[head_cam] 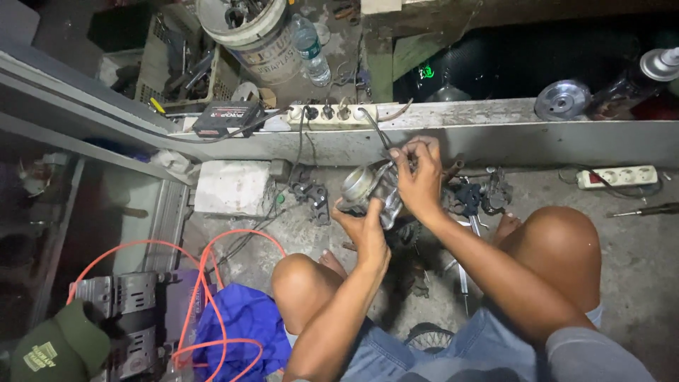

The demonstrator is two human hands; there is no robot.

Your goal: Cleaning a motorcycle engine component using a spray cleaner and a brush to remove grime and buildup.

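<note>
I squat over a concrete floor and hold a grey metal carburetor (364, 186) in front of me. My left hand (366, 231) cups it from below, gripping its body. My right hand (419, 177) is above and to the right, fingers pinched on a thin dark cable (375, 129) that runs from the top of the carburetor up toward the ledge. My knees frame both hands.
Small metal parts and tools (470, 198) lie on the floor by my feet. A white power strip (617, 176) and screwdriver (642, 210) sit right. A pale ledge (495, 134), orange hose (212, 283), blue cloth (240, 322), bucket (258, 35) and bottle (310, 48) surround me.
</note>
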